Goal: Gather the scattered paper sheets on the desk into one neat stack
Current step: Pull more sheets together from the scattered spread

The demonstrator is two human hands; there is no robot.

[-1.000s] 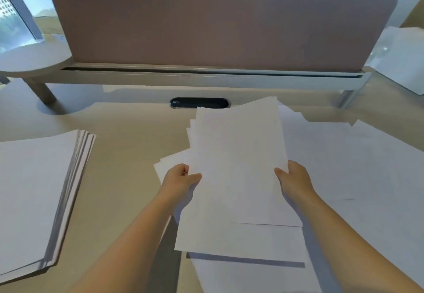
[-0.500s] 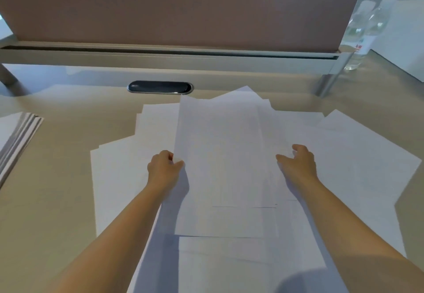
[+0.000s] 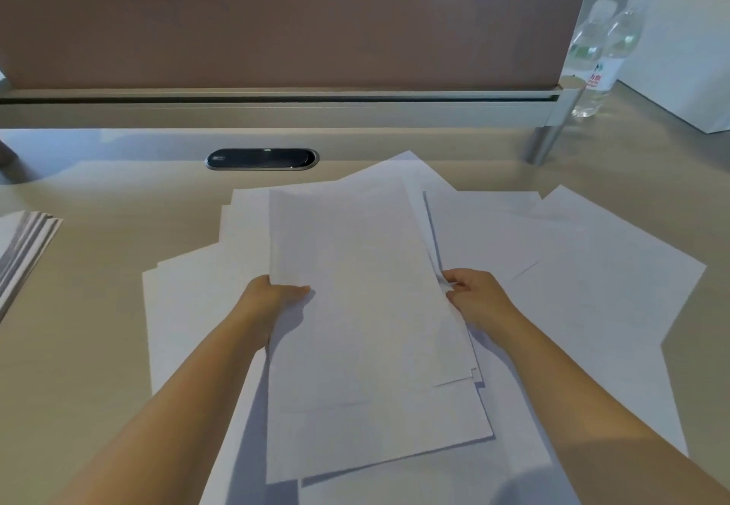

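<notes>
Pretty much zero readable text here

Only print is on the label of one water bottle (image 3: 604, 70) at far right behind the divider: a small red mark w/ a bit of green above it, way too blurry to make out. Paper sheets (image 3: 367, 307) look blank, no numbers or logos anywhere else afaict.

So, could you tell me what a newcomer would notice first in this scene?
Probably the bundle of white sheets at centre, gripped by the left hand and right hand at its side edges. More loose sheets fan out beneath it across the desk, and two water bottles stand far right.
</notes>
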